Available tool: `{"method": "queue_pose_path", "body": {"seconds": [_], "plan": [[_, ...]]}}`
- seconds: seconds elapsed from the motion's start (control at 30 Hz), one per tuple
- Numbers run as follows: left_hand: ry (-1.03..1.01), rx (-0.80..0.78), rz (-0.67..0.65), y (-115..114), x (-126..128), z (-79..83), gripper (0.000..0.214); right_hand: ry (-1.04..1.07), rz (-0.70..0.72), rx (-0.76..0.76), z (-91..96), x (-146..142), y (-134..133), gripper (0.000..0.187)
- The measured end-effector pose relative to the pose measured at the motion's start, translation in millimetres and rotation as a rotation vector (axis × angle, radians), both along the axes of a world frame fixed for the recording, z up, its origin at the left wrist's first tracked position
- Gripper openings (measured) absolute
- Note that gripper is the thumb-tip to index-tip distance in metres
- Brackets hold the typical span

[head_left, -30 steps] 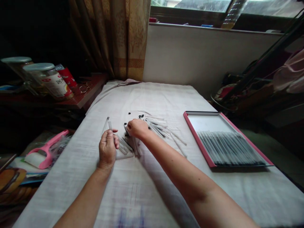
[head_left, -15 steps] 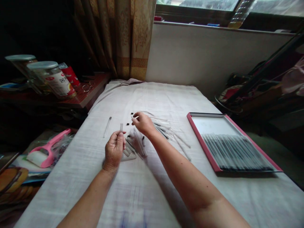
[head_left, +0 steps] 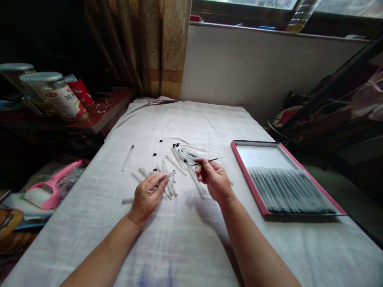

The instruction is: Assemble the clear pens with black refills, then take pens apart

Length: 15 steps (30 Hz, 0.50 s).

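Plastic, clear and round like a straw, the short tube is pinched in the fingertips of the left hand, just above the white cloth. The right hand is closed on a thin black stick. More clear tubes lie scattered near both hands. A red-edged tray holds dark pens in a row.
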<state>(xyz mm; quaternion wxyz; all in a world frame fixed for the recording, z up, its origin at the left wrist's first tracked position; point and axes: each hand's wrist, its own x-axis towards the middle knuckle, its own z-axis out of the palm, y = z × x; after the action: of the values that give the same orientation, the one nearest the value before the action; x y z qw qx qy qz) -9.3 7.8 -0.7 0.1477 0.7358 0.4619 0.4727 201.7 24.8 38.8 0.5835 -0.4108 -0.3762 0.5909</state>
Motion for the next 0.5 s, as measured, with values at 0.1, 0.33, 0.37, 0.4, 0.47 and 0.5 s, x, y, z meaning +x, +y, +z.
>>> {"method": "queue_pose_path", "body": {"seconds": [0.1, 0.33, 0.37, 0.4, 0.47, 0.5], "plan": [[0.024, 0.023, -0.021, -1.5, 1.0, 2.6, 0.02, -0.065, 0.046, 0.08, 4.0, -13.4, -5.4, 0.042], [0.084, 0.093, -0.044, -2.1, 1.3, 1.4, 0.018, -0.221, 0.104, 0.151, 3.9, -21.6, -9.9, 0.04], [0.089, 0.095, -0.045, -1.8, 0.9, 0.9, 0.018, -0.227, 0.098, 0.154, 3.6, -21.2, -9.8, 0.04], [0.094, 0.094, -0.045, -1.6, 0.5, 0.6, 0.018, -0.231, 0.091, 0.157, 3.3, -20.8, -9.6, 0.04], [0.105, 0.092, -0.047, -1.7, 0.0, 0.6, 0.018, -0.245, 0.081, 0.164, 1.9, -20.5, -8.9, 0.04], [0.113, 0.091, -0.051, -1.9, 0.0, 0.8, 0.018, -0.259, 0.083, 0.169, 0.6, -20.8, -8.8, 0.04]]}}
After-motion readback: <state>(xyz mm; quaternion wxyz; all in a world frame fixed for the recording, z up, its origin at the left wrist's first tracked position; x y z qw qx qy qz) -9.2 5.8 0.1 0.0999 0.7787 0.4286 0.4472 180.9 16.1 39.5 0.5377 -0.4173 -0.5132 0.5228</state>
